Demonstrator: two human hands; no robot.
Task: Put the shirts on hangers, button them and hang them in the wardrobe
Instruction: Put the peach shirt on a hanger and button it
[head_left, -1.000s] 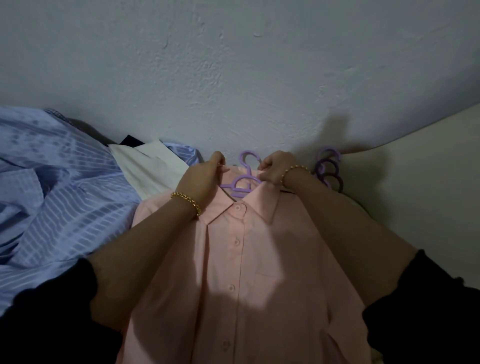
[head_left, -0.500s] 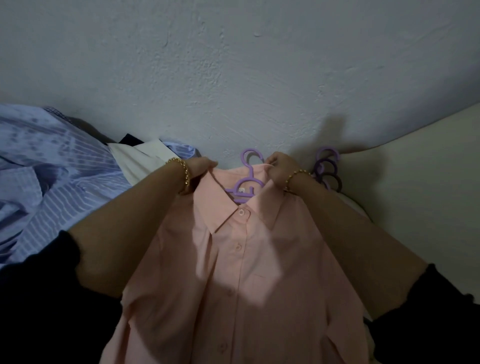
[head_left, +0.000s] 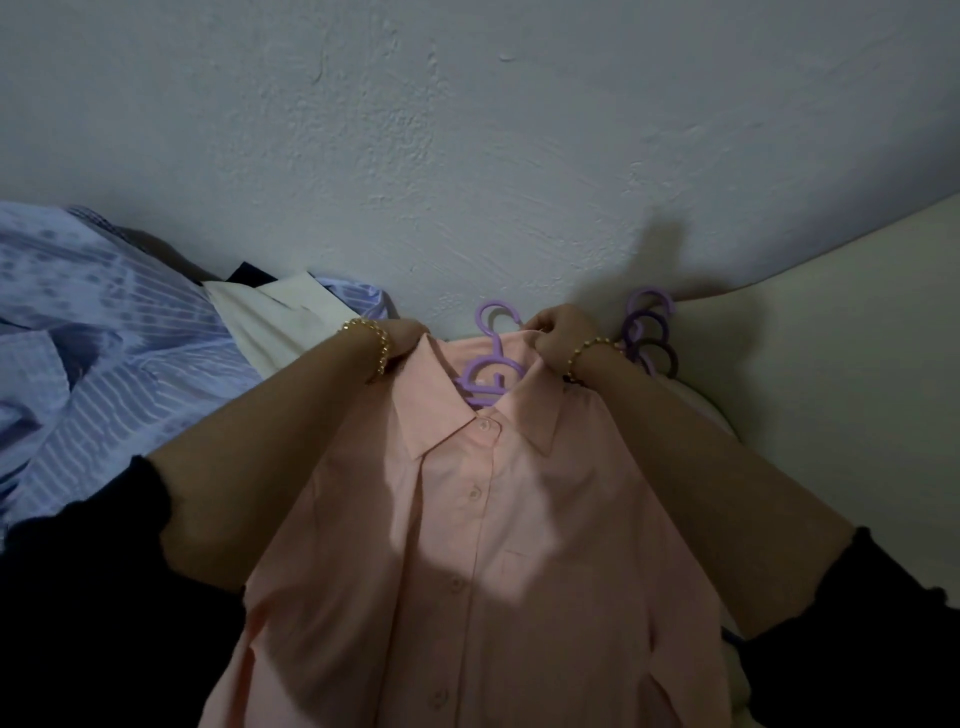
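Sliding outward from the collar's front a second ago, the left hand (head_left: 405, 340) now grips the left collar edge of the pale pink buttoned cotton shirt (head_left: 493, 545). The right hand (head_left: 558, 338) pinches the collar beside the hook of the lilac plastic hanger (head_left: 485, 374) inside the neck. The shirt lies front-up between a crumpled blue striped shirt (head_left: 104, 374) and spare purple plastic hangers (head_left: 649, 338).

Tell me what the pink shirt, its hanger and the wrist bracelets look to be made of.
Pink shirt: thin woven cloth, matte, likely cotton or a blend; it creases softly and drapes.
Hanger: purple moulded plastic, smooth with a slight sheen, one-piece hook.
Bracelets: gold-coloured metal beads or links, glinting; real gold or plating cannot be told.
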